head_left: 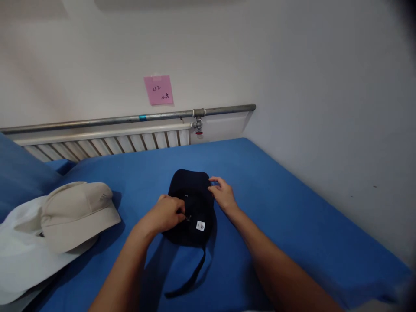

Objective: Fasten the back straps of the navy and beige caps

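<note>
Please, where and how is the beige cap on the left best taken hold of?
Probably by the right corner of its brim, coming from the right, the side of the left hand, thumb above and fingers below. The beige cap lies crown up on the white cap, and its thin brim juts out, so that edge looks easiest to pinch.

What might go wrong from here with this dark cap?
First, the right hand has only its fingertips at the edge of the dark cap, so that grip might slip. Second, the loose strap trails over the blue surface between the forearms and could snag. Third, the beige cap rests on a white cap beyond the left hand; a wide leftward sweep might knock it.
</note>
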A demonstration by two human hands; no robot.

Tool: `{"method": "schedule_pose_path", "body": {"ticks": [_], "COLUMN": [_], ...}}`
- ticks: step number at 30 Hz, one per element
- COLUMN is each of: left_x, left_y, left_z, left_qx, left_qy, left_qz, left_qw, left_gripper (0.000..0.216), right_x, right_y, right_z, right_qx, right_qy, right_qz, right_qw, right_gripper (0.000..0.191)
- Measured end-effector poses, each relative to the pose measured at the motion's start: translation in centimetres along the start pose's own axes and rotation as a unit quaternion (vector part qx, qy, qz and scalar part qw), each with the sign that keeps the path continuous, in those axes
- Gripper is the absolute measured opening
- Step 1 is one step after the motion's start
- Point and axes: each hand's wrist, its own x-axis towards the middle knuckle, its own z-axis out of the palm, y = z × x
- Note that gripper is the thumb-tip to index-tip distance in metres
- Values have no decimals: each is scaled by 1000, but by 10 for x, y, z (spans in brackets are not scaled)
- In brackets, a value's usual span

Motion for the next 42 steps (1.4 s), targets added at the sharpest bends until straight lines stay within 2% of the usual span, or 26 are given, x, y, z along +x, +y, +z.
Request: {"method": "schedule_pose_path", "body": {"ticks": [2, 4, 6, 8, 12, 15, 18, 23, 26, 30, 32, 35, 37, 39, 42], "left_x": [-6, -15, -24, -31, -37, -38, -38, -43, -45, -44, -43, -42, -41, -41, -38], "left_y": [1, 0, -2, -4, 0, 4, 3, -3, -1, 4, 7, 10, 11, 10, 6], "left_z": [-12, -23, -32, -37, -39, -38, -36, -36, -37, -35, -35, -37, -38, -40, -38], "left_qx": [3, -9, -32, -39, 1, 26, 4, -23, -30, -107, -133, -137, -130, -144, -205], "left_qy": [-25, -33, -16, 5, 27, 38, 43, 12, -5, -37, -64, -95, -101, -99, -88], "left_qz": [9, -2, -20, -28, -16, -2, -5, -31, -50, -64, -63, -46, -23, -14, -27], "left_qw": [1000, 999, 999, 999, 1000, 999, 999, 999, 998, 992, 987, 985, 986, 984, 975], "left_gripper": [9, 9, 14, 16, 15, 13, 16, 22, 19, 14, 16, 22, 20, 16, 19], "right_x": [-10, -30, -57, -87, -130, -137, -129, -122, -134, -149, -150, -145, -138, -130, -110], "right_y": [-12, -28, -46, -62, -82, -77, -59, -38, -41, -47, -51, -63, -77, -93, -111], "right_z": [-8, -21, -36, -52, -74, -84, -95, -109, -107, -96, -91, -84, -77, -66, -44], "right_qx": [-7, -23, -36, -92, -219, -261, -311, -359, -362, -338, -285, -151, -71, -4, 93], "right_qy": [-1, -34, -132, -251, -354, -360, -313, -293, -300, -333, -346, -342, -319, -299, -311], "right_qz": [-38, -132, -186, -222, -271, -297, -322, -331, -324, -318, -317, -302, -246, -146, -8], "right_qw": [999, 990, 973, 938, 868, 845, 838, 822, 821, 821, 836, 877, 913, 943, 946], "right_gripper": [26, 25, 25, 31, 50, 52, 56, 62, 57, 35, 29, 26, 22, 16, 13]}}
